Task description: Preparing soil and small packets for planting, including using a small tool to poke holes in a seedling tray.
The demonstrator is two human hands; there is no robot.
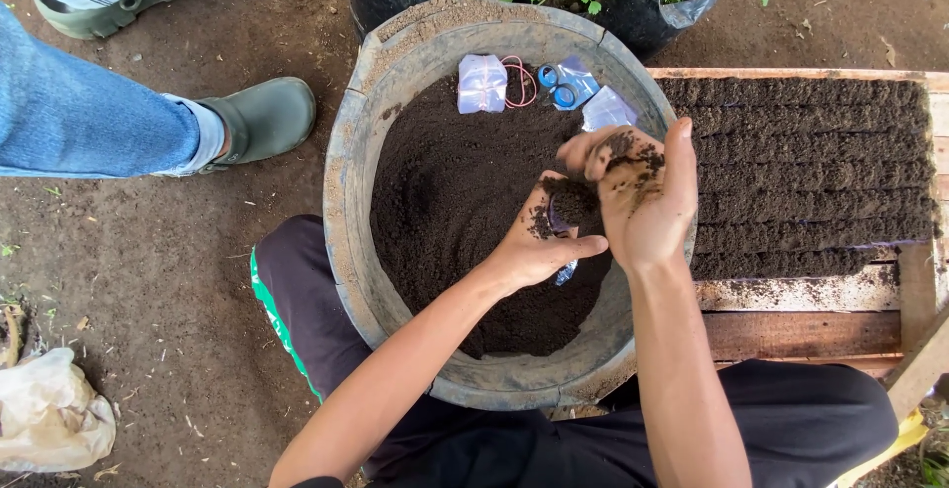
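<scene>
Over the soil tub's (346,181) right rim, left hand (539,241) clasps a small, perhaps plastic, pouch (565,213); cupped right hand (643,191) crumbles loose soil (575,196) in; floppy, best held around its mouth.

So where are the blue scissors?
The blue scissors lie on the soil at the far edge of the round tub, between two small plastic bags, just beyond the hands.

Soft, even daylight fills the picture with only faint shadows and no glare, everything looks sharp from the dark soil in the round tub (346,201) to the ground, and the edges bend a little.
</scene>
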